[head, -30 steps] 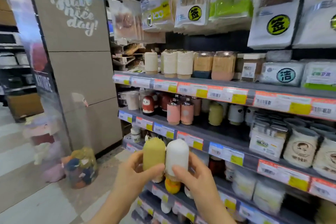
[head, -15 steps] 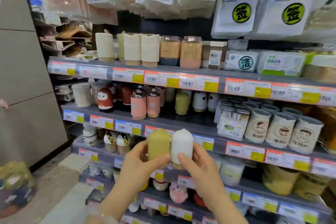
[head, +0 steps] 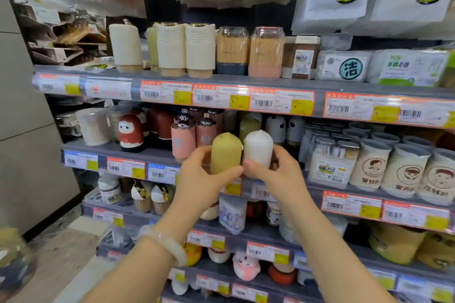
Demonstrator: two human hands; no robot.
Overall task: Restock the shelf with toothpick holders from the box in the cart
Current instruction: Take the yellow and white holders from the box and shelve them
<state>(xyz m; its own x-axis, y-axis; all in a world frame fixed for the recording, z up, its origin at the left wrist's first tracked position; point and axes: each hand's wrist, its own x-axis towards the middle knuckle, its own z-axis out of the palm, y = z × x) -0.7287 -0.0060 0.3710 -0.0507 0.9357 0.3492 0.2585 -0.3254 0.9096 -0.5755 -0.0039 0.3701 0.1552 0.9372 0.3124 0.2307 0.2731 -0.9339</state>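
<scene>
My left hand (head: 199, 179) grips a yellow-green, dome-topped toothpick holder (head: 225, 152). Right beside it, touching, my right hand (head: 273, 174) grips a white holder (head: 258, 147) of the same shape. Both holders stand upright in front of the second shelf (head: 147, 154), level with a gap where a similar yellow-green holder (head: 248, 125) and white panda-faced holders (head: 275, 126) stand further back. The box and the cart are out of view.
Pink bottle-shaped holders (head: 183, 141) stand just left of my hands, jars with cartoon faces (head: 369, 165) to the right. The top shelf (head: 221, 81) carries toothpick jars. Bags hang overhead. More holders fill the lower shelves. A tiled pillar (head: 19, 106) stands at left.
My view has swung right and closer to the shelves. Both hands have raised the two holders from the third shelf's level up to the second shelf's front.
</scene>
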